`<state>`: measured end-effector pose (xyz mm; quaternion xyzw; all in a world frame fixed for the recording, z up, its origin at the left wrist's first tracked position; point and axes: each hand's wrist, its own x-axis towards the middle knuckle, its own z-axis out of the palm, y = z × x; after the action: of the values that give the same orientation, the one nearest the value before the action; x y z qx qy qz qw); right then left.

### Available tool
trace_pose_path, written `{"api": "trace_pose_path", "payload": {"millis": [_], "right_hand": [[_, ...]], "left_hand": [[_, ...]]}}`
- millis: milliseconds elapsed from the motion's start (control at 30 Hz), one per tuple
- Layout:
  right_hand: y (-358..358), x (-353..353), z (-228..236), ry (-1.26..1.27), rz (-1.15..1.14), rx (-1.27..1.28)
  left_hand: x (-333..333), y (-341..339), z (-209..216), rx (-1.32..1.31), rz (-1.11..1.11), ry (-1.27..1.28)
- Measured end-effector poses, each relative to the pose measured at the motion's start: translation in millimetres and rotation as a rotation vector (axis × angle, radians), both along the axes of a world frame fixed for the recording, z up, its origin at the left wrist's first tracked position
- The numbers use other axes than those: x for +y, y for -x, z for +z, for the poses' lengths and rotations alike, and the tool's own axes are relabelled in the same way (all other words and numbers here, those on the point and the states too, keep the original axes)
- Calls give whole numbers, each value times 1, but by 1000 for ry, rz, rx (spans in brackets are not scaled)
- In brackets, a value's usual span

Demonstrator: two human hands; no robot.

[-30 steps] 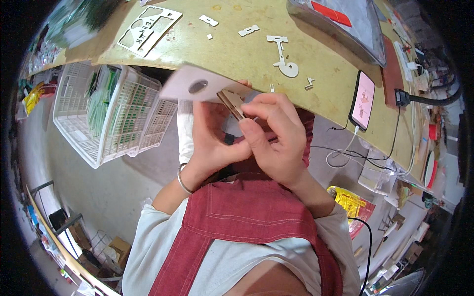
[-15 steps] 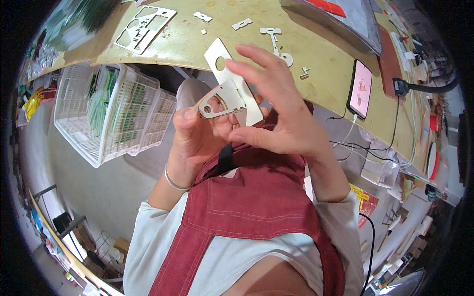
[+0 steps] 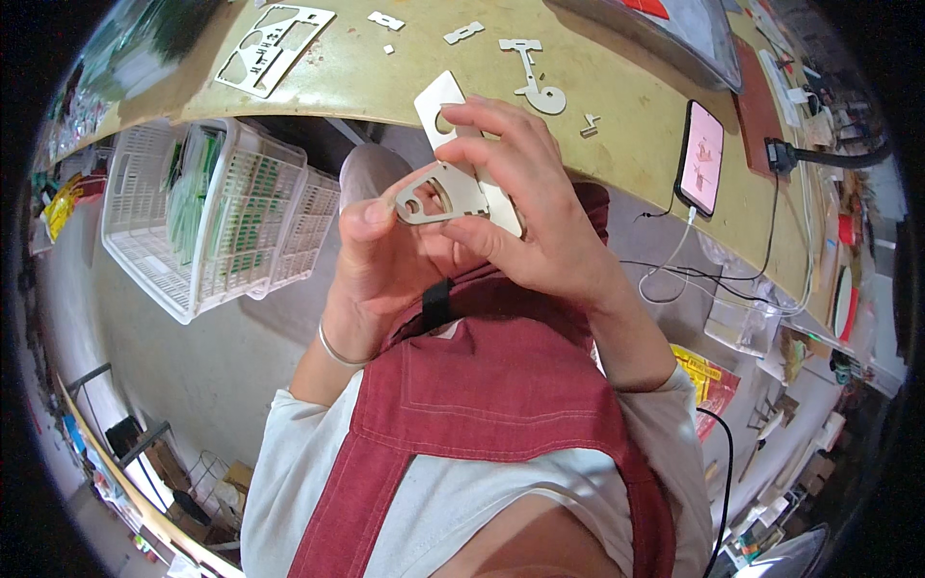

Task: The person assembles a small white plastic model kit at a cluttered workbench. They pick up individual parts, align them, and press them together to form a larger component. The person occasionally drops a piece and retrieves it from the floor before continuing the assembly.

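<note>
Between my hands is a construction of thin, pale flat pieces. A long panel (image 3: 438, 99) with a round hole meets a tapered piece (image 3: 464, 199) that has a slot and a small hole near its narrow end. My left hand (image 3: 369, 252) pinches that narrow end, thumb on top, its other fingers partly hidden behind. Around the panel curls my right hand (image 3: 544, 226), with its fingers over the far part and its thumb against the tapered piece. The two pieces touch along notches at the tapered piece's wide end; how firmly they fit cannot be seen.
On the table lie a cut-out sheet (image 3: 296, 53), small flat pieces (image 3: 463, 34), a long piece with a round end (image 3: 547, 99) and a tiny piece (image 3: 590, 125). A phone (image 3: 702, 159) is plugged into a white cable. A white basket (image 3: 222, 217) stands at the left.
My right hand has closed in on the panel; its fingers and thumb, spread before, now press against the pieces. The construction has shifted slightly to the right.
</note>
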<state>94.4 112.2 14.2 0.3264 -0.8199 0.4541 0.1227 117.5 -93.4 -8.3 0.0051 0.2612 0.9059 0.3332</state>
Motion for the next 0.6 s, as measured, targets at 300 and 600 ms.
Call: {"api": "trace_pose_path", "payload": {"millis": [300, 600], "right_hand": [[4, 8, 14, 9, 90, -108], [-37, 11, 25, 189, -161, -379]], "left_hand": [[-3, 9, 11, 171, 32, 148], [13, 8, 4, 678, 298, 712]]}}
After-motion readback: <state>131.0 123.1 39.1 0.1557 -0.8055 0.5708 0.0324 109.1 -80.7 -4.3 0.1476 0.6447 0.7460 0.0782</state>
